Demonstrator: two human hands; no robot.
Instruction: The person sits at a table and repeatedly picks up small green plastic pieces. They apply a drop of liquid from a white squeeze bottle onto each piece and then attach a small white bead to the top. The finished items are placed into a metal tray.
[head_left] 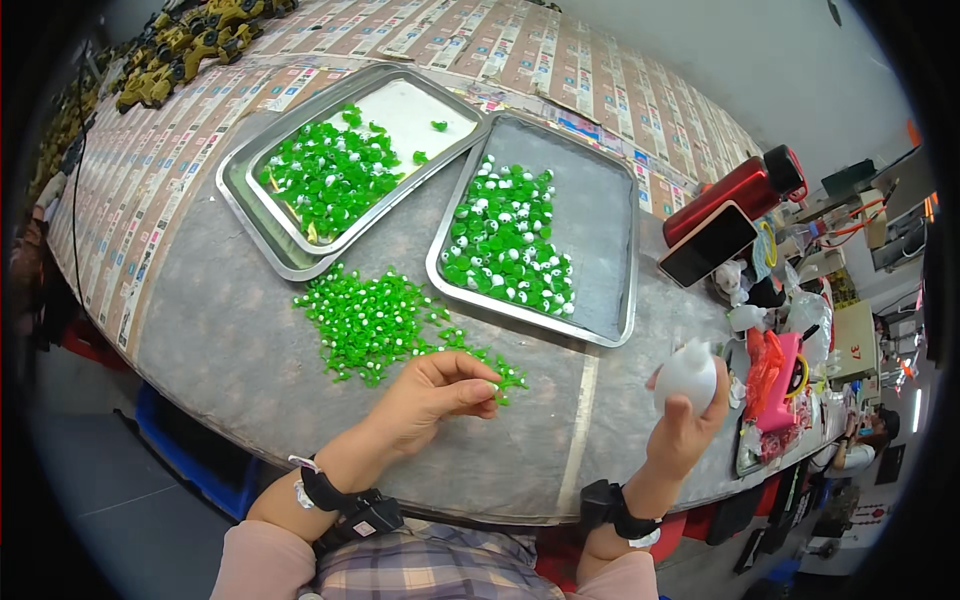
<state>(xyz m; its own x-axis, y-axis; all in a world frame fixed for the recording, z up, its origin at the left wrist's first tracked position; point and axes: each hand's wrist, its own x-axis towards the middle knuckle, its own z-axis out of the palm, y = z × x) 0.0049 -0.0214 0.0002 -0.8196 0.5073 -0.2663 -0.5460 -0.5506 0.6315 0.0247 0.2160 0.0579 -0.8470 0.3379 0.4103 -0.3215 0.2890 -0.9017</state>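
Left hand (432, 396) at 6 o'clock, fingertips pinched on little green pieces (385, 320) in a pile on the grey table (220, 340). Right hand (685, 415) at 4 o'clock, wrapped around a small white bottle (686, 375). Two metal trays (600, 330) of green pieces up at 12 o'clock.

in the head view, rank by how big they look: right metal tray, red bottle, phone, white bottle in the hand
1. right metal tray
2. red bottle
3. phone, close to the red bottle, so unsure
4. white bottle, held in the right hand, nearer the camera
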